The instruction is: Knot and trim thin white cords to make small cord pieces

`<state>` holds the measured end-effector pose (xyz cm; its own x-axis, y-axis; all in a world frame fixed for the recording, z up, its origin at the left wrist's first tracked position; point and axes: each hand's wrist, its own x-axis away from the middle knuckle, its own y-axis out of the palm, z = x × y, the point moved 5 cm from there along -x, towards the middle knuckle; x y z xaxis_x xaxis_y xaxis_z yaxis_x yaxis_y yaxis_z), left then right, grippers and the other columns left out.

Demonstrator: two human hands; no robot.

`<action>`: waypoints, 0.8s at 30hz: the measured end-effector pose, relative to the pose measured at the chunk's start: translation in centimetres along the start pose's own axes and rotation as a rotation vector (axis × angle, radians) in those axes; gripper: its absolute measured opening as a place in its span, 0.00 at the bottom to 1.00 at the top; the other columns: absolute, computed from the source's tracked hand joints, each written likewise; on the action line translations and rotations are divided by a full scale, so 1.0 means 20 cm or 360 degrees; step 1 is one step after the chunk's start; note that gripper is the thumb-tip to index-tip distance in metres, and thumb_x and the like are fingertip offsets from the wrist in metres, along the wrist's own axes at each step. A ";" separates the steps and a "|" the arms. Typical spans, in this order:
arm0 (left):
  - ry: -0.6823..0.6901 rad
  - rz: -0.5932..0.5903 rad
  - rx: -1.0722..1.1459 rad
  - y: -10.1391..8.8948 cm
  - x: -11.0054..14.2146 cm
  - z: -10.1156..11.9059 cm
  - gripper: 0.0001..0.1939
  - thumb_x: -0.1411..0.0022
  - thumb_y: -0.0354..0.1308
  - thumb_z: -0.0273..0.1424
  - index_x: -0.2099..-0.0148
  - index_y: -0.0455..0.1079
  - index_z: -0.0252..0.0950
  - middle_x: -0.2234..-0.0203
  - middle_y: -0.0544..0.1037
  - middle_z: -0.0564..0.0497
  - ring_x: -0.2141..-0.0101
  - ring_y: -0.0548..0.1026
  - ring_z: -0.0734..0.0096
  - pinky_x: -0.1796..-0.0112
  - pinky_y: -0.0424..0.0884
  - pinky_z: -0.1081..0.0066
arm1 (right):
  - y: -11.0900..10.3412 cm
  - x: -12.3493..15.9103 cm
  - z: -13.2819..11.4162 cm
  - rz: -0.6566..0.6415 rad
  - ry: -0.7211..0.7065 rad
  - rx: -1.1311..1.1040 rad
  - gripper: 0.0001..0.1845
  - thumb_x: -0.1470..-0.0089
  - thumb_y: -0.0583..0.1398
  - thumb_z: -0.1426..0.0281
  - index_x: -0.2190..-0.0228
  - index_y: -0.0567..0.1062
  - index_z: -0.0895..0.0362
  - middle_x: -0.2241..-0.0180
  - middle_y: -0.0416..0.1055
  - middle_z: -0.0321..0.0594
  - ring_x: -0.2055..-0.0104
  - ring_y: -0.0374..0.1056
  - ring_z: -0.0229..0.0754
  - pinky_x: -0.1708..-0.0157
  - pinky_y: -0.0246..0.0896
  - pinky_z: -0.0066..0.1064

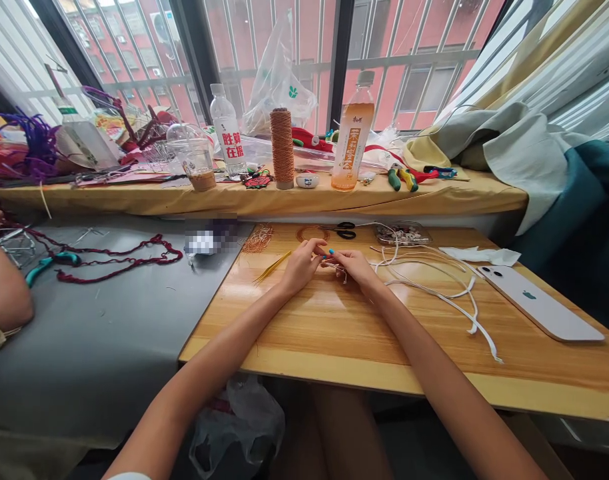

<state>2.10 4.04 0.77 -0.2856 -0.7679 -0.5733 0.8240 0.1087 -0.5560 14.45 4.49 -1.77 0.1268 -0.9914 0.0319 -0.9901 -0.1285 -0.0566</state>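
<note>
My left hand [302, 265] and my right hand [357, 268] meet above the wooden table, fingertips pinched close together. Between them is a small piece of pale cord [345, 279], partly covered by the fingers; its loose end hangs under my right hand. White cords [449, 298] lie in loops to the right of my right hand. Yellow tweezers [273, 267] rest left of my left hand. Just beyond the hands are a ring of thin brown cord [309, 233] and black-handled scissors [346, 231].
A clear box of small pieces [403, 233], white tissue [479, 255] and a phone [542, 303] lie to the right. On the ledge stand a thread spool [282, 148], bottles [353, 137] and pliers [403, 178]. Another person's arm [4, 287] is at far left, near dark red cord [114, 272].
</note>
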 end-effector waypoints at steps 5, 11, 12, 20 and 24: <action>0.0045 -0.0002 -0.0140 0.00 0.01 0.02 0.11 0.46 0.50 0.22 0.59 0.63 0.36 0.71 0.73 0.52 0.64 0.68 0.71 0.64 0.63 0.73 | 0.01 0.01 -0.01 0.0024 0.0019 0.0012 0.12 0.55 0.57 0.64 0.80 0.71 0.61 0.76 0.73 0.40 0.87 0.57 0.28 0.89 0.52 0.21; 0.0087 -0.0029 -0.0235 0.00 0.01 0.04 0.07 0.44 0.49 0.26 0.61 0.64 0.36 0.71 0.72 0.50 0.64 0.68 0.71 0.62 0.63 0.73 | 0.02 0.02 -0.02 0.0053 -0.0112 0.0169 0.12 0.57 0.56 0.61 0.78 0.68 0.58 0.80 0.68 0.34 0.88 0.58 0.30 0.92 0.49 0.22; 0.0096 -0.0036 -0.0242 0.00 0.01 0.04 0.07 0.44 0.49 0.26 0.62 0.64 0.36 0.71 0.72 0.50 0.64 0.67 0.71 0.62 0.64 0.73 | 0.02 0.02 -0.02 0.0066 -0.0138 0.0196 0.12 0.57 0.56 0.60 0.78 0.68 0.58 0.82 0.67 0.33 0.88 0.57 0.31 0.92 0.49 0.22; 0.0011 0.0000 -0.0139 0.00 0.00 0.00 0.04 0.45 0.51 0.26 0.66 0.66 0.35 0.71 0.72 0.51 0.66 0.67 0.72 0.65 0.64 0.73 | 0.01 0.01 -0.03 0.0072 -0.0294 0.0188 0.13 0.58 0.57 0.61 0.77 0.70 0.59 0.80 0.66 0.33 0.84 0.57 0.30 0.87 0.52 0.22; -0.0025 -0.0009 -0.0043 0.00 -0.01 -0.01 0.04 0.46 0.52 0.24 0.67 0.67 0.35 0.72 0.73 0.51 0.67 0.67 0.73 0.64 0.64 0.73 | 0.01 0.01 -0.02 0.0025 -0.0213 0.0048 0.13 0.61 0.59 0.61 0.79 0.70 0.59 0.78 0.67 0.34 0.82 0.58 0.29 0.83 0.53 0.22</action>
<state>2.03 4.22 0.83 -0.2825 -0.7784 -0.5606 0.8087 0.1211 -0.5756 14.25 4.21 -1.27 0.1202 -0.9874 -0.1025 -0.9900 -0.1116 -0.0858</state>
